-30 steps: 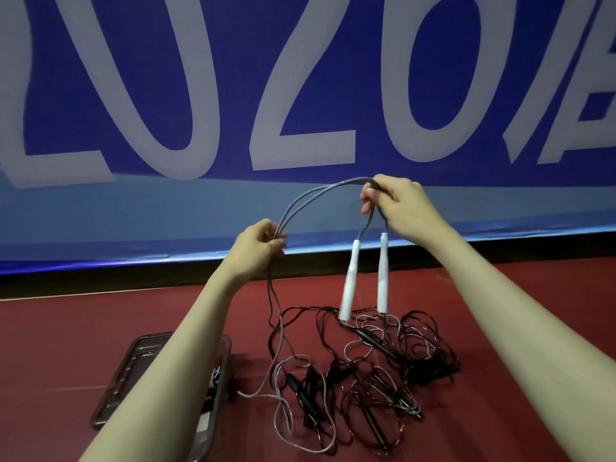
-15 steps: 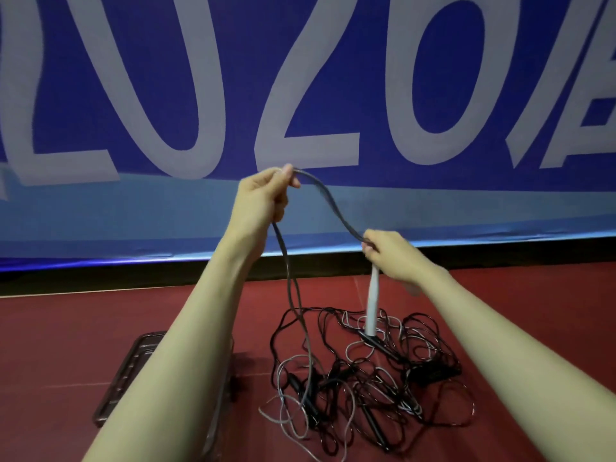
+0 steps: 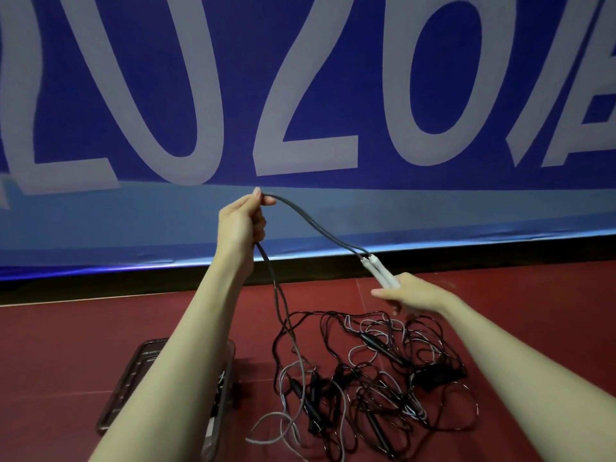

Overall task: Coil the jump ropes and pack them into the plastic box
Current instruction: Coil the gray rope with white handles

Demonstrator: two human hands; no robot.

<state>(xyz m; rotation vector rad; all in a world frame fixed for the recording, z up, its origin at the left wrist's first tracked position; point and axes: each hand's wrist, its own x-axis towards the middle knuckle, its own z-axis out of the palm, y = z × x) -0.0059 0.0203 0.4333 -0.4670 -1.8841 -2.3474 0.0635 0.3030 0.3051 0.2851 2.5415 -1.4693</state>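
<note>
- Here the left hand (image 3: 241,225) is raised in front of the blue banner (image 3: 333,95), its thumb and fingers pinched on the grey jump rope (image 3: 313,225), which runs doubled over the top of the hand.
- From that pinch the doubled cord slopes down to the right to the two white handles (image 3: 380,270), which lie side by side.
- The right hand (image 3: 411,293), lower and to the right, holds the near ends of those handles, with fingers curled round them and one finger stretched out to the left.
- On the other side of the left hand the two grey strands hang straight down and trail onto the red floor (image 3: 66,345), ending in loose loops near the bottom of the view.
- A tangled pile of ropes (image 3: 383,378), mostly black with some pale cords and dark handles, lies on the floor below and between the hands.
- The plastic box (image 3: 133,378) sits on the floor to the left of the pile, partly hidden behind the left forearm; what it holds cannot be made out.
</note>
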